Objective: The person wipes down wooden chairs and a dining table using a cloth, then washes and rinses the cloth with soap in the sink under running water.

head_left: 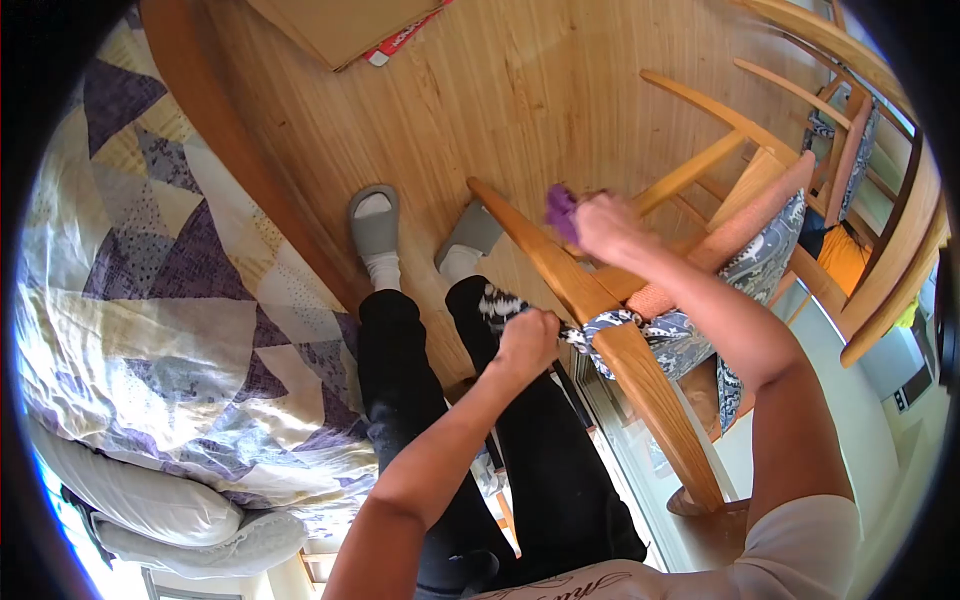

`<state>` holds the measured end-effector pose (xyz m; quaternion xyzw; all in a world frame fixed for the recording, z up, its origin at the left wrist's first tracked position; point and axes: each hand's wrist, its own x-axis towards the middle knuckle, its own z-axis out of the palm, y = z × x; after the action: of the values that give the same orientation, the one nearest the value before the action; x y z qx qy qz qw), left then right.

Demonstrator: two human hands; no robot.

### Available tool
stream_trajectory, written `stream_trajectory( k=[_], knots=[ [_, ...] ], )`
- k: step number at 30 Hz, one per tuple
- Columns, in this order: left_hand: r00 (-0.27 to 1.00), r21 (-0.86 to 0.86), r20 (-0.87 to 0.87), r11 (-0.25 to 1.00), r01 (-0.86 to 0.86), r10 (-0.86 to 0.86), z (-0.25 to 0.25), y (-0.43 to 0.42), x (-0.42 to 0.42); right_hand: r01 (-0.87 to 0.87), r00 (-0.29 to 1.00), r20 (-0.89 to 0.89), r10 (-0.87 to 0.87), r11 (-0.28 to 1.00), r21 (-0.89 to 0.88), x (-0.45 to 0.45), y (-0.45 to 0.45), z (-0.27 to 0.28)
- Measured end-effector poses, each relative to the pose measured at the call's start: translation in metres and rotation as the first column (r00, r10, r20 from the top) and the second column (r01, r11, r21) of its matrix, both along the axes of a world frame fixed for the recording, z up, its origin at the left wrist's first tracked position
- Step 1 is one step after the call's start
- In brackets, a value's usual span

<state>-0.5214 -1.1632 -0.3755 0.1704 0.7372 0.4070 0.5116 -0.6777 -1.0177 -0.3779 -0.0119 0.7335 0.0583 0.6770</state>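
My left hand [530, 340] is closed round a patterned fabric tie [575, 335], which is wrapped about the back post of a wooden chair [655, 410]. The tie belongs to a grey-and-white patterned cushion [765, 255] with an orange edge, lying on the chair's seat. My right hand [608, 228], slightly blurred, grips a purple cloth [562, 212] above the chair frame, to the right of my feet. Part of the cushion is hidden behind my right forearm.
A bed with a patchwork cover [200, 300] fills the left side. Cardboard [340, 25] lies on the wooden floor at the top. My slippered feet stand between bed and chair. Another chair with a cushion [855, 160] and a table edge [900, 270] are at the right.
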Motion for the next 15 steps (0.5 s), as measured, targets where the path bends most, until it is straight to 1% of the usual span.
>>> stream_trajectory(
  k=[1,2,3,4,5,6,7,8,9,10,11,12,13,14,15],
  knots=[
    [1.000,-0.007,0.004,1.000,-0.004,0.004,0.004,-0.001,-0.001,0.038,0.992,-0.121,-0.048,0.996,-0.081,0.032,-0.002,-0.024],
    [0.999,0.014,-0.002,0.999,0.036,-0.036,0.007,0.001,0.001,0.078,0.996,-0.032,-0.080,0.995,-0.066,0.049,-0.020,-0.039],
    [0.997,0.037,-0.009,0.996,0.077,-0.077,0.010,0.004,0.004,0.010,0.999,-0.039,-0.012,0.997,-0.072,0.080,-0.032,-0.055],
    [0.997,0.034,-0.010,0.997,0.076,-0.076,0.010,0.004,0.008,0.156,0.985,-0.075,-0.156,0.988,-0.004,0.099,-0.036,-0.096],
    [0.999,0.060,0.011,0.997,0.043,-0.044,0.009,0.004,0.012,0.024,0.990,-0.140,-0.017,0.998,0.050,0.095,-0.058,-0.113],
    [0.999,0.084,0.035,0.996,0.009,-0.012,0.007,0.003,0.015,0.019,0.990,-0.143,-0.013,0.999,0.040,0.093,-0.070,-0.135],
    [0.997,0.048,0.069,0.999,0.025,-0.028,0.007,0.001,0.013,-0.029,0.981,-0.187,0.045,0.996,0.085,0.095,-0.077,-0.163],
    [0.997,0.039,0.067,0.999,0.027,-0.030,0.007,-0.001,0.012,-0.068,0.968,-0.230,0.098,0.989,0.133,0.098,-0.082,-0.191],
    [0.996,0.040,0.088,0.999,0.001,-0.005,0.005,-0.004,0.010,-0.063,0.967,-0.237,0.091,0.991,0.122,0.101,-0.086,-0.218],
    [0.994,0.042,0.110,0.999,-0.023,0.018,0.003,-0.009,0.008,-0.014,0.957,-0.286,0.050,0.992,0.124,0.104,-0.090,-0.245],
    [0.981,0.081,0.072,0.980,-0.183,0.178,0.003,-0.013,0.008,0.033,0.944,-0.331,0.012,0.991,0.130,0.102,-0.092,-0.263],
    [0.927,0.100,-0.110,0.932,-0.349,0.359,-0.004,-0.010,0.025,0.041,0.946,-0.325,0.005,0.990,0.135,0.097,-0.091,-0.281],
    [0.980,0.070,-0.062,0.980,-0.185,0.189,-0.005,-0.015,0.022,0.006,0.967,-0.254,0.010,0.998,0.061,0.098,-0.086,-0.292],
    [1.000,0.058,0.000,0.998,-0.014,0.014,-0.002,-0.020,0.011,-0.021,0.985,-0.170,0.019,1.000,-0.011,0.111,-0.081,-0.289],
    [1.000,0.036,0.010,0.999,-0.004,0.004,0.005,-0.022,-0.005,-0.010,0.989,-0.147,0.011,1.000,0.011,0.123,-0.078,-0.273]
  ],
)
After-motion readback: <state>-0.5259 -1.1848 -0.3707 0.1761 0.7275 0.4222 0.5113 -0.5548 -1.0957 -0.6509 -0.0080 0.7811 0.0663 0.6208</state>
